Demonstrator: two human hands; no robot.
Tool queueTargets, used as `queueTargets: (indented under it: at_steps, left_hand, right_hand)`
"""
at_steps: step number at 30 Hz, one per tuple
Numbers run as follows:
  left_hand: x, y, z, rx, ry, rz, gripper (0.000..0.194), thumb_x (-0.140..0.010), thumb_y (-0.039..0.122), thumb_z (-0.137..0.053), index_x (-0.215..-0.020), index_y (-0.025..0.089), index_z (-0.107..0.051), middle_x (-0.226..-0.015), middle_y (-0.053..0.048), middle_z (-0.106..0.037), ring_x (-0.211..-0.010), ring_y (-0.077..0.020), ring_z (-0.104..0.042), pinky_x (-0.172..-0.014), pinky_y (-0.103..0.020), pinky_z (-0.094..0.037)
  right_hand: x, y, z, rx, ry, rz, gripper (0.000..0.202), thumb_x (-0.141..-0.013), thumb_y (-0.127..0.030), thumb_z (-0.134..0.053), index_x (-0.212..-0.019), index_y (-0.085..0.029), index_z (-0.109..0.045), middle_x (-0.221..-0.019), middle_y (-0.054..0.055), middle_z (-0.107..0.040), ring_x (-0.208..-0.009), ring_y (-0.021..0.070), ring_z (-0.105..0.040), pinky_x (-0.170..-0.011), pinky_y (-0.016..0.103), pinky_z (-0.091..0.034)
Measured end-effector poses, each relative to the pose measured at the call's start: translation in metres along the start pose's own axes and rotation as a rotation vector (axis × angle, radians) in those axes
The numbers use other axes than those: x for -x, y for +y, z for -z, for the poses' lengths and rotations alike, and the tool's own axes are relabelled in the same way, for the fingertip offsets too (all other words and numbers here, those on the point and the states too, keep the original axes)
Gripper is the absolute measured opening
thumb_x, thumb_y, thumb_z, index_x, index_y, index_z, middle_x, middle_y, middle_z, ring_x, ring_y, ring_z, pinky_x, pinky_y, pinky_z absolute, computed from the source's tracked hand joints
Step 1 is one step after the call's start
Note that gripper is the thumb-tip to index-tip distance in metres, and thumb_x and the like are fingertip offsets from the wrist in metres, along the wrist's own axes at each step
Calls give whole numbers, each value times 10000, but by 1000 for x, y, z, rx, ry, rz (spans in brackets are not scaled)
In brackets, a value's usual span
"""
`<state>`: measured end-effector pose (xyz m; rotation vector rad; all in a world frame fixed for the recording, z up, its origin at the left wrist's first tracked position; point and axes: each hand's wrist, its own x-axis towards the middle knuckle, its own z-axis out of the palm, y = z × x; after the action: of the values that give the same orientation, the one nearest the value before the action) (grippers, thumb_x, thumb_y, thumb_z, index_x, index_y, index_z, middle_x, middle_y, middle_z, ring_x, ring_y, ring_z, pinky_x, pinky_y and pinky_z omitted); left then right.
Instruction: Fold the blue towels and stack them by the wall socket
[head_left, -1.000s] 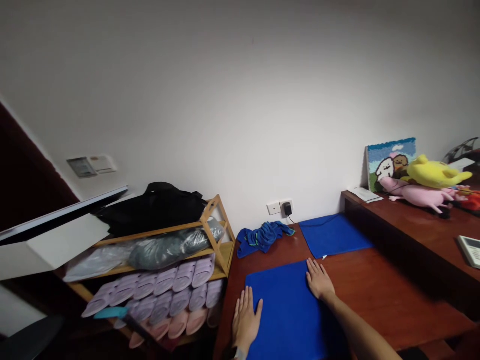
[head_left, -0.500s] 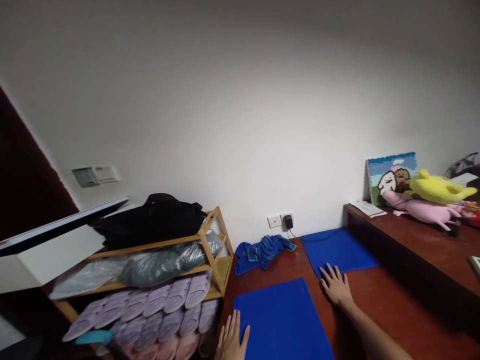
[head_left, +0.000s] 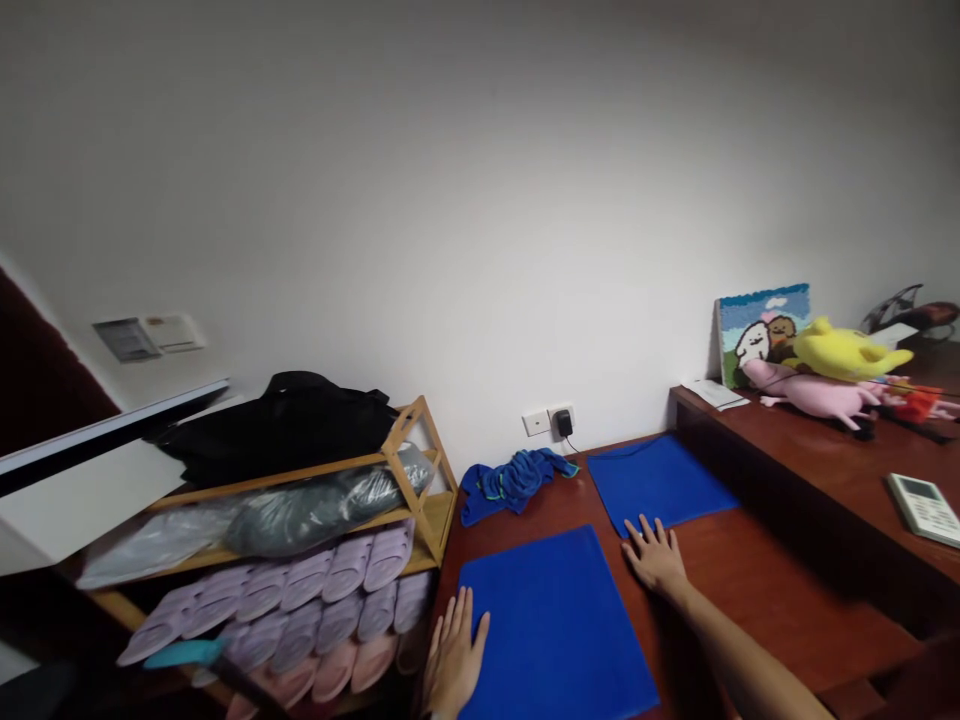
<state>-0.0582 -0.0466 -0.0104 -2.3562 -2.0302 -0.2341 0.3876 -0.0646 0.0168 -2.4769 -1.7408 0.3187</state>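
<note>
Two flat blue sheets lie on the reddish-brown wooden desk (head_left: 757,590). My left hand (head_left: 454,655) rests at the left edge of the nearer blue sheet (head_left: 559,630), fingers stretched out and thumb spread over it. On the bare wood between the sheets is my right hand (head_left: 654,557), its fingers spread and the tips at the front edge of the farther blue sheet (head_left: 660,480). Neither hand holds anything. A crumpled blue cloth (head_left: 517,480) lies behind the nearer sheet, close to the wall.
Left of the desk stands a wooden rack (head_left: 424,490) with rows of slippers (head_left: 300,580), a black bag (head_left: 285,430) and a white box (head_left: 97,500). A charger (head_left: 564,423) is plugged into the wall. On the raised ledge are plush toys (head_left: 847,350) and a white remote (head_left: 926,508).
The view has turned a little right and down, so the scene sits further left and higher. More of the remote shows. Both hands stay beside the same sheets.
</note>
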Motion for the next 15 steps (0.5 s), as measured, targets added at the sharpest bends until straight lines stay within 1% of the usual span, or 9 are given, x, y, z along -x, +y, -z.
queueTargets:
  at_steps: [2, 4, 9, 12, 15]
  left_hand:
    - [-2, 1, 2, 2, -16, 5, 723, -1029, 543, -241, -1632, 151, -321, -1704, -89, -275, -1573, -265, -278, -1283, -497, -248]
    - [-4, 3, 8, -9, -47, 13, 729, -1032, 540, -223, -1638, 142, -294, -1710, -89, -247, -1580, -259, -252, -1288, -494, -228]
    - [-6, 6, 30, -74, -130, 8, 734, -1038, 528, -197, -1648, 121, -230, -1721, -76, -190, -1595, -249, -191, -1306, -492, -139]
    - [-6, 7, 41, -92, -129, -10, 715, -1041, 507, -218, -1640, 120, -264, -1713, -80, -221, -1590, -252, -209, -1304, -491, -152]
    - [2, 9, 46, -63, -67, -52, 686, -1044, 485, -250, -1629, 133, -313, -1700, -87, -264, -1581, -260, -239, -1299, -508, -180]
  right_hand:
    - [28, 2, -8, -31, 23, 16, 681, -1002, -638, -269, -1629, -373, -301, -1738, 16, -232, -1601, 341, -151, -1273, 584, -109]
    - [60, 6, -21, -53, 89, 47, 667, -996, -625, -313, -1612, -371, -350, -1720, 27, -283, -1589, 357, -195, -1265, 606, -142]
    - [139, 15, -61, -70, 269, 93, 625, -969, -581, -437, -1560, -379, -458, -1672, 42, -378, -1554, 401, -282, -1234, 662, -229]
    - [173, 17, -83, -104, 338, 110, 606, -956, -584, -473, -1525, -380, -516, -1638, 55, -436, -1519, 432, -348, -1191, 711, -292]
    - [195, 19, -102, -106, 407, 163, 575, -947, -569, -480, -1493, -401, -555, -1595, 44, -500, -1476, 450, -417, -1144, 734, -354]
